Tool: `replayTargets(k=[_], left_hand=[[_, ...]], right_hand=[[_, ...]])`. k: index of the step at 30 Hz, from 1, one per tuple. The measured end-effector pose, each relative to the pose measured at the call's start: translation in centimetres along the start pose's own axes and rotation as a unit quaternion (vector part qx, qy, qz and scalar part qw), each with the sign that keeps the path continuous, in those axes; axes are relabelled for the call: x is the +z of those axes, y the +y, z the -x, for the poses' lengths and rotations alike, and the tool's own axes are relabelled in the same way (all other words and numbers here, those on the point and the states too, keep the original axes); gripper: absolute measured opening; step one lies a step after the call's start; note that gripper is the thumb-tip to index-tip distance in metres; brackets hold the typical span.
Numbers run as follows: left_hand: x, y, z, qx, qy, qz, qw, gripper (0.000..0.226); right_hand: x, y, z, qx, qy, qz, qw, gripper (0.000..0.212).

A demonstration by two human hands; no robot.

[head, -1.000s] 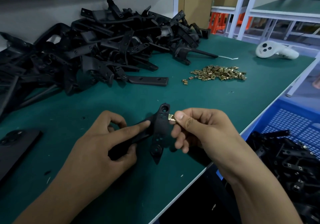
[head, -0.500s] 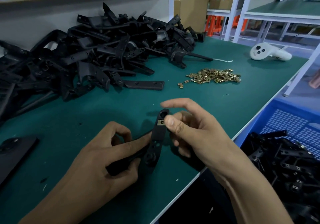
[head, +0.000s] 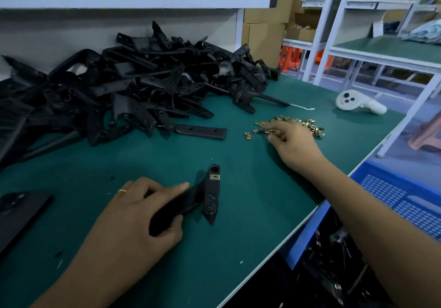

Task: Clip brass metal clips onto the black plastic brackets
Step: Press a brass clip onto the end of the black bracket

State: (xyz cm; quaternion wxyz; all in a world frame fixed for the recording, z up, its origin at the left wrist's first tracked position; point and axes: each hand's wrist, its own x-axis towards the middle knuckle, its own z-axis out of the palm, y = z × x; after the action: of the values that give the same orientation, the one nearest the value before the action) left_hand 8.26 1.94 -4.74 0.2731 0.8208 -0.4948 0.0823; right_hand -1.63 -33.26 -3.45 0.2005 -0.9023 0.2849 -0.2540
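Left hand [head: 133, 214]: grip clamped around the stem of a black bracket [head: 211, 193] on the worktop [head: 238, 224]; one brass clip [head: 214, 176] is seated near its top. Right hand [head: 292, 140]: fingers curled into the clip pile [head: 298, 124]; whether one is pinched cannot be told. Fetching step judged; next, a single clip to be singled out and pressed on.

My worktop [head: 238, 212] is dark green; the bracket [head: 210, 195] black, its clip [head: 214, 176] brass; the crate [head: 393, 195] blue.
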Motion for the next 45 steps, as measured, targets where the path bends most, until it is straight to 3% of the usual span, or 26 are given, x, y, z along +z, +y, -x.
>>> replayTargets(k=[3,6,13,20,25,28,37,45], left_hand=[[-0.1,0.0,0.0,-0.006,-0.011,-0.004,1.0,0.054],[-0.1,0.0,0.1,-0.004,-0.01,-0.004,1.0,0.052],[0.1,-0.3,0.2,-0.008,-0.014,-0.01,1.0,0.049],[0.1,-0.1,0.2,-0.001,0.005,-0.003,1.0,0.047],[0.2,-0.5,0.1,0.005,0.013,0.0,1.0,0.046],[0.1,-0.3,0.1,0.005,0.008,0.008,1.0,0.047],[0.1,-0.2,0.1,-0.012,-0.001,0.027,1.0,0.043],[0.0,-0.2,0.1,-0.007,-0.026,0.044,0.999,0.044]], right_hand=[[0.5,0.0,-1.4,-0.064,-0.044,0.1,0.992,0.034],[0.5,-0.9,-1.2,-0.069,-0.049,0.122,0.989,0.031],[-0.1,-3.3,5.6,-0.017,-0.008,0.031,0.999,0.007],[0.6,-8.2,14.0,-0.017,-0.016,-0.085,0.996,0.021],[1.0,-11.0,14.4,0.006,-0.068,-0.345,0.936,0.017],[1.0,-10.7,14.4,0.045,-0.046,-0.378,0.924,0.022],[0.8,-10.5,14.3,0.092,-0.082,-0.447,0.886,0.017],[0.4,-10.8,14.3,0.092,-0.102,-0.425,0.895,0.028]])
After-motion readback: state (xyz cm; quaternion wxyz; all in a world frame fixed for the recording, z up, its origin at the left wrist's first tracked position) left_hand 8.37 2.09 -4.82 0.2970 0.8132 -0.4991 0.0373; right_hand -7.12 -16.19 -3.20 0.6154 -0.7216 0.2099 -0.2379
